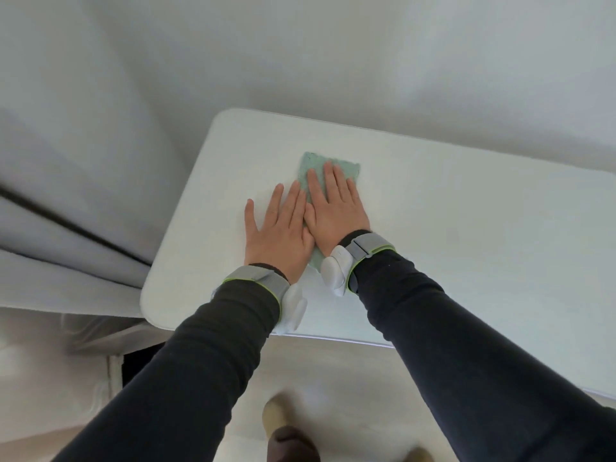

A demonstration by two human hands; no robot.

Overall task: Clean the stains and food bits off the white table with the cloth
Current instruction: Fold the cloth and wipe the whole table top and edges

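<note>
Wiping under way, both hands flat on the surface (466,228).

No stains or food bits showed on the white top, though blur might hide small ones. The right hand (336,208) pressed the green cloth (315,165) flat, fingers spread, not clenched; the left hand (278,228) lay open, overlapping the cloth's left edge.

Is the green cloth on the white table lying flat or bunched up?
Flat. The green cloth lies as a neat rectangle on the white table, pressed under the right hand. Whether it is folded in layers, cannot tell.
</note>
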